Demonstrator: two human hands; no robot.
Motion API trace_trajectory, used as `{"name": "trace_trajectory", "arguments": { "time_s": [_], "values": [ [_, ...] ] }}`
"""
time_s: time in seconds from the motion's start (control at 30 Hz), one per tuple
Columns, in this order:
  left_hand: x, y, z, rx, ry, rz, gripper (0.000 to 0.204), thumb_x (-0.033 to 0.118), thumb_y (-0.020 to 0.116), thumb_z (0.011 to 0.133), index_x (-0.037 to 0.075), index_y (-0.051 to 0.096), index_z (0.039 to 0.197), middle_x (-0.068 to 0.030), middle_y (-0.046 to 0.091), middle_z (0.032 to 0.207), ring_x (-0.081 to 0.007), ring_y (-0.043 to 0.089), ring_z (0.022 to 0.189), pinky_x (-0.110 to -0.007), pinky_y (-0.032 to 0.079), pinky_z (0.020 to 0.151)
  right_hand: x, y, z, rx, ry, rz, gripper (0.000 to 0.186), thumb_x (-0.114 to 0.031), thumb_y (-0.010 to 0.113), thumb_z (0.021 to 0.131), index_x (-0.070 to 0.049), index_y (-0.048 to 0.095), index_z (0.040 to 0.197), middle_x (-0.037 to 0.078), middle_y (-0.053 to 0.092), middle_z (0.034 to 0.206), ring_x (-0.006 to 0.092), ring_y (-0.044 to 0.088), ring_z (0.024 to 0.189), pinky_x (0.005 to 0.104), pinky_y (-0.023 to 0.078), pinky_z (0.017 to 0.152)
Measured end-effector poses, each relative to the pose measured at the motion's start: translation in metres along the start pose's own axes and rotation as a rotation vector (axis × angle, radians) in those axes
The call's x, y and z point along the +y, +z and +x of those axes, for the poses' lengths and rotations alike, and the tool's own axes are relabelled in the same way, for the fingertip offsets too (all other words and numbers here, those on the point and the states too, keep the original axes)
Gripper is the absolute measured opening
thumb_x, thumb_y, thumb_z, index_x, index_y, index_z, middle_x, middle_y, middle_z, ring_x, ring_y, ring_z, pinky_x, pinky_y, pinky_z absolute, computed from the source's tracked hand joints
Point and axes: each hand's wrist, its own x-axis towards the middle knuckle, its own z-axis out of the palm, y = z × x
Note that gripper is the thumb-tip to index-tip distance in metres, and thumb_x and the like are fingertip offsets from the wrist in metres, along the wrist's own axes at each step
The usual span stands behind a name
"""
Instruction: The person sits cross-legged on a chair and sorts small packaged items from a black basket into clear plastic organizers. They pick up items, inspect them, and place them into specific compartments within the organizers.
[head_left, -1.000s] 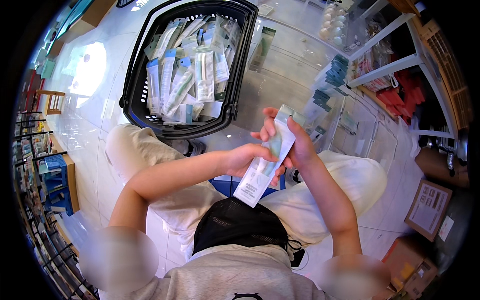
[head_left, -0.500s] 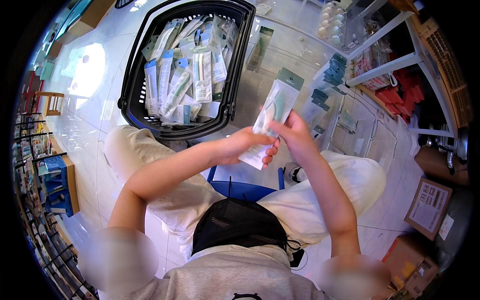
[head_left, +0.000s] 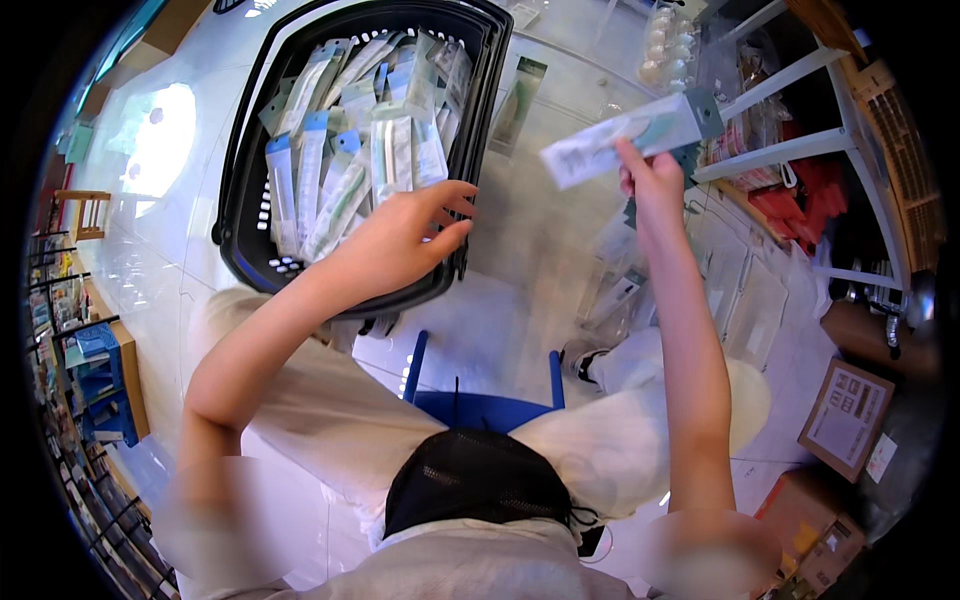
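My right hand (head_left: 655, 185) pinches a slim white packet (head_left: 585, 150) with a dark green header and a green curved item showing inside. It is held up over the clear plastic bins on the right, and I cannot tell whether it touches anything there. My left hand (head_left: 415, 232) is empty, its fingers apart, over the near right rim of a black basket (head_left: 232, 240). Many similar slim packets (head_left: 395, 155) lie heaped in that basket, some with blue headers and some with green. Another green-headed packet (head_left: 518, 105) lies by itself just right of the basket.
Clear bins (head_left: 735, 290) with small packets stand right of centre. Beyond them is a white-framed rack (head_left: 785, 150) with red items (head_left: 815, 200). Cardboard boxes (head_left: 848, 415) sit at the right. A blue stool (head_left: 485, 408) is between my legs; shelves line the left.
Both hands were on the packet; now the left has let go and moved left to the basket. My right hand has carried the packet right and farther away, turning it flatter.
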Motion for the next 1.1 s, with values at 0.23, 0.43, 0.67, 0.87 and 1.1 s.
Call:
{"name": "trace_trajectory", "arguments": {
  "time_s": [0.23,0.43,0.67,0.87,1.1],
  "values": [
    [-0.006,-0.013,0.004,0.042,0.203,0.613,0.04,0.011,0.061,0.074,0.003,0.048,0.111,-0.0128,0.058,0.092,-0.0272,0.058,0.08,-0.034,0.048,0.069,0.097,0.063,0.146,0.111,-0.126,-0.416,0.021,-0.015,0.067,0.07,0.0,0.062,0.084,0.009,0.064,0.075,0.0141,0.059,0.055,0.0269,0.045,0.053],
    [-0.006,-0.024,0.007,-0.016,0.205,0.683,0.044,0.01,0.063,0.07,0.001,0.048,0.11,-0.0095,0.058,0.091,-0.0234,0.058,0.08,-0.032,0.047,0.066,0.173,0.086,0.167,-0.159,0.093,-0.407,0.022,-0.014,0.066,0.07,0.0,0.063,0.087,0.011,0.065,0.076,0.0169,0.06,0.055,0.03,0.047,0.055],
    [-0.011,-0.028,0.013,-0.07,0.176,0.738,0.048,0.011,0.063,0.069,0.001,0.048,0.113,-0.0076,0.058,0.092,-0.021,0.057,0.082,-0.032,0.046,0.069,0.186,0.118,0.159,0.105,-0.092,-0.887,0.049,-0.02,0.072,0.065,0.006,0.051,0.101,0.017,0.061,0.086,0.0303,0.059,0.08,0.0347,0.048,0.069],
    [-0.008,-0.025,0.022,-0.025,0.276,0.788,0.038,0.008,0.057,0.07,0.0,0.051,0.107,-0.0048,0.058,0.089,-0.0161,0.056,0.073,-0.027,0.047,0.067,0.232,0.12,0.167,0.312,0.067,-0.625,0.068,-0.022,0.077,0.058,0.006,0.039,0.108,0.025,0.056,0.098,0.0365,0.056,0.09,0.0374,0.045,0.08],
    [-0.016,-0.024,0.014,-0.133,0.212,0.803,0.05,0.012,0.064,0.068,0.0,0.047,0.114,-0.0076,0.057,0.094,-0.021,0.056,0.084,-0.032,0.045,0.075,0.213,0.12,0.163,0.02,0.002,-0.457,0.056,-0.017,0.073,0.062,0.005,0.042,0.104,0.023,0.059,0.096,0.037,0.057,0.089,0.0387,0.045,0.079]
  ]
}}
